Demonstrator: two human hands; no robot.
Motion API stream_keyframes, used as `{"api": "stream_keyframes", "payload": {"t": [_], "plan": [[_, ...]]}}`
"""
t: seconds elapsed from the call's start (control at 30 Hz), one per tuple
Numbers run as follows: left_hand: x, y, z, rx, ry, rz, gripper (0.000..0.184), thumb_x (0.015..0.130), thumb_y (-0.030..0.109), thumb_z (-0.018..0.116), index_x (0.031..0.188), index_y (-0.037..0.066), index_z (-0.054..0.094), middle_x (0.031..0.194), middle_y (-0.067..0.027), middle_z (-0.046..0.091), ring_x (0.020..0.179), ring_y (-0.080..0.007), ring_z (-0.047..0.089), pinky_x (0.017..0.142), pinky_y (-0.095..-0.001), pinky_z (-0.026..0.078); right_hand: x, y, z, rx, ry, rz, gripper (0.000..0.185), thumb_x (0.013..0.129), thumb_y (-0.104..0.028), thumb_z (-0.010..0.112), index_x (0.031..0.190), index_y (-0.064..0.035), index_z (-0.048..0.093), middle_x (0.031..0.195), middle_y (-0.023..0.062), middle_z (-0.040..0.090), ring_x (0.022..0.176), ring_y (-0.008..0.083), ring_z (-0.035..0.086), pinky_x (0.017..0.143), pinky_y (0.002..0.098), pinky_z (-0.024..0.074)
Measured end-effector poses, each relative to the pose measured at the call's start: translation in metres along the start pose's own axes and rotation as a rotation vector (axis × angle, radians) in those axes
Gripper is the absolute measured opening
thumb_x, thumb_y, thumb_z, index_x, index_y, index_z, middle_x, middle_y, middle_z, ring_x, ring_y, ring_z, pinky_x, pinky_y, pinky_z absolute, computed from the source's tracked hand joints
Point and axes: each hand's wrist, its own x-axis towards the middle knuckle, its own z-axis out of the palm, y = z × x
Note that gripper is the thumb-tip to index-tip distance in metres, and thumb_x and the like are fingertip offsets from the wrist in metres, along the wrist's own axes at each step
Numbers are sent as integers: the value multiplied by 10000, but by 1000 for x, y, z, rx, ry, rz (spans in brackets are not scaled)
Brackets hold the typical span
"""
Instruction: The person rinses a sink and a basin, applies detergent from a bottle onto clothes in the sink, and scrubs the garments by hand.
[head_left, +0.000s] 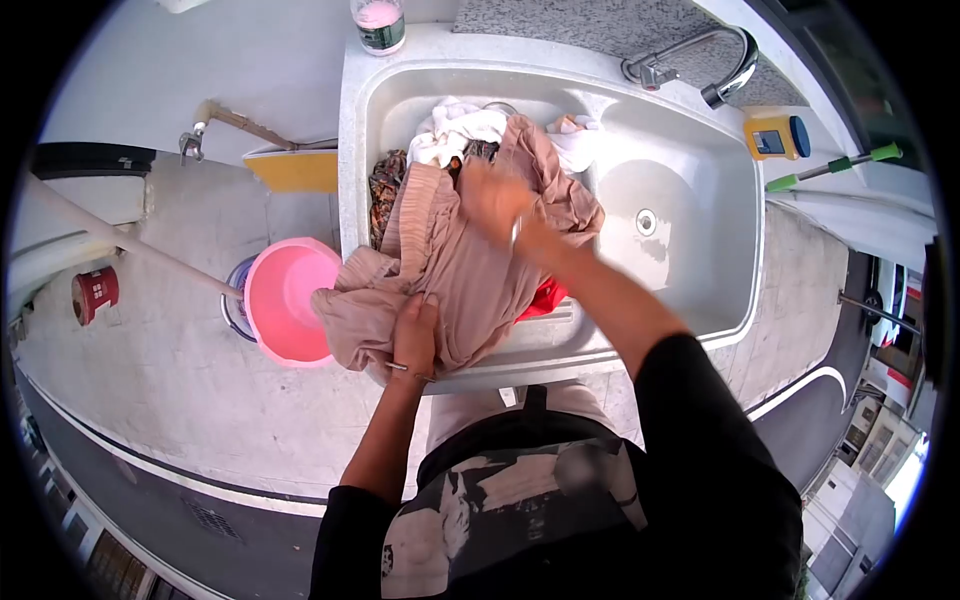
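A dusty-pink garment is spread over the left part of the sink, and one end hangs past its front left edge. My left hand grips the garment near that edge, thumb on top and fingers partly hidden in the cloth. Blurred by motion, my right hand is closed like a fist over the garment's upper part; what it holds, if anything, I cannot make out. Behind it lie a white cloth and a dark patterned cloth. Some red cloth shows under the garment.
The double-basin sink has a drain on the right and a curved faucet behind. A jar with pink contents stands at the back left, a yellow container at the right. Left of the sink is a pink basin.
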Motion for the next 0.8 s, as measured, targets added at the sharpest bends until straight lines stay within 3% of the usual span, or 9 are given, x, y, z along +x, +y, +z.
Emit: {"api": "stream_keyframes", "payload": {"t": [0.1,0.17,0.23,0.3,0.37,0.4,0.47,0.5,0.8], "plan": [[2,-10,-13,-15,-75,20,158,908,146,548,941,-5,580,817,4,525,775,-89,449,719,-240,398,-78,-79,-33,503,-368,-305,105,806,-147,466,853,-67,513,607,53,610,494,215,595,424,356,469],[1,-13,-16,-48,-126,-7,182,922,131,559,1054,16,611,937,0,594,869,-86,514,807,-226,420,-62,-58,-14,275,-307,-276,137,809,-152,459,868,-45,523,632,69,627,510,213,608,437,375,474],[0,-1,-14,-32,-109,-22,157,908,140,543,959,0,594,821,16,528,777,-82,455,722,-229,398,-25,-17,20,80,-120,-247,179,827,-156,452,897,-17,540,670,117,639,576,237,635,527,413,510],[5,11,-17,78,-99,43,181,924,166,531,939,-1,599,777,26,505,751,-71,438,688,-223,392,17,26,10,168,-81,95,154,811,-161,500,905,-109,610,720,70,639,688,300,634,678,392,528],[-9,49,-19,158,-123,159,200,938,188,529,946,4,605,781,38,506,749,-59,434,672,-220,387,30,91,20,-196,218,-347,170,795,-231,548,927,-186,646,863,56,649,776,289,638,701,355,527],[-15,63,-20,202,-136,212,209,944,200,529,950,6,608,783,44,507,747,-53,432,664,-219,385,35,118,18,75,363,-350,173,760,-265,597,916,-233,665,952,52,632,836,258,634,729,329,519],[-12,76,-32,324,-137,292,231,951,231,544,961,12,617,792,68,509,738,-36,425,659,-210,385,22,125,-58,960,-39,307,187,815,-305,652,902,-142,683,828,45,654,753,156,611,670,287,497],[-13,88,-34,328,-130,297,236,952,234,545,973,11,620,799,71,515,743,-33,432,666,-206,390,14,133,-79,1147,14,329,333,830,-398,657,919,-77,671,771,22,647,703,106,581,631,251,476],[-4,153,-25,-12,-416,229,225,949,199,552,1076,36,640,928,57,588,885,-27,499,824,-188,406,-43,220,-152,1230,-121,281,211,806,-154,649,972,-24,638,916,16,621,843,78,548,792,227,449]]}}
